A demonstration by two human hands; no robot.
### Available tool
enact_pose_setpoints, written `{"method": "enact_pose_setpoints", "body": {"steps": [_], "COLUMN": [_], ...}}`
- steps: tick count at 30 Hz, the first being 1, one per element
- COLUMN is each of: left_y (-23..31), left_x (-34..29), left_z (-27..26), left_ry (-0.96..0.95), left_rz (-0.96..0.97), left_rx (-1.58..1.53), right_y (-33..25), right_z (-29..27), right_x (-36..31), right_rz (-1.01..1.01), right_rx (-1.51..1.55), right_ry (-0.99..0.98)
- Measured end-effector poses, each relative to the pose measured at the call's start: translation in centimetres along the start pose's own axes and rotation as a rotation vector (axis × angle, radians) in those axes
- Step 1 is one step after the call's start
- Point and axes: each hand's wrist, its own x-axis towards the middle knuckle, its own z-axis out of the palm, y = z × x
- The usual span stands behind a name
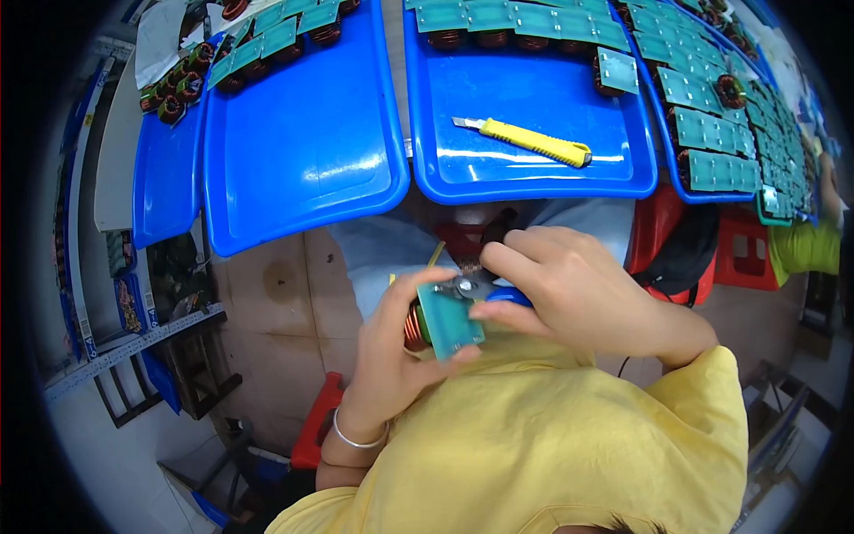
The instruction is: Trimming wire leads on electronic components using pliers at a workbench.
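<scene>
Above my lap, my left hand (391, 347) is closed round a green circuit board (451, 322) with a copper-wound coil (414, 327) on its underside. The board is tilted, its flat face toward my right. My right hand (556, 280) grips blue-handled cutting pliers (509, 296). Their metal jaws are at the board's upper edge; whether they have bitten on anything is too small to tell. A thin yellowish strip (436, 254) sticks up behind the board, and what it belongs to is hidden.
Two blue trays (302, 169) stand before me; the one on the right holds a yellow utility knife (534, 142) with its blade out. Rows of boards with coils (525, 22) line their far ends. More filled trays (712, 133) are at right, near another person's sleeve (805, 249). Red stools (745, 254) stand below.
</scene>
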Motion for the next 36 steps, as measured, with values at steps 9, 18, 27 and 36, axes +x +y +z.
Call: {"method": "enact_pose_setpoints", "body": {"steps": [9, 18, 27, 36], "left_y": [-9.9, -10.0, -0.2, -1.9], "left_x": [1.5, 0.9, 5.2, 20.1], "left_z": [2.1, 0.4, -1.2, -12.8], "left_ry": [-0.108, -0.315, -0.380, 0.443], "left_rz": [-0.592, -0.624, -0.241, 0.341], "left_rx": [-0.282, -0.607, -0.580, 0.716], "right_y": [9.3, 4.9, 1.4, 10.1], "right_z": [11.7, 5.7, -4.0, -7.7], "right_x": [0.4, -0.7, -0.3, 3.5], "right_rz": [0.404, 0.167, -0.091, 0.079], "right_rx": [0.501, 0.465, 0.286, -0.431], "right_ry": [-0.472, -0.214, 0.156, 0.447]}}
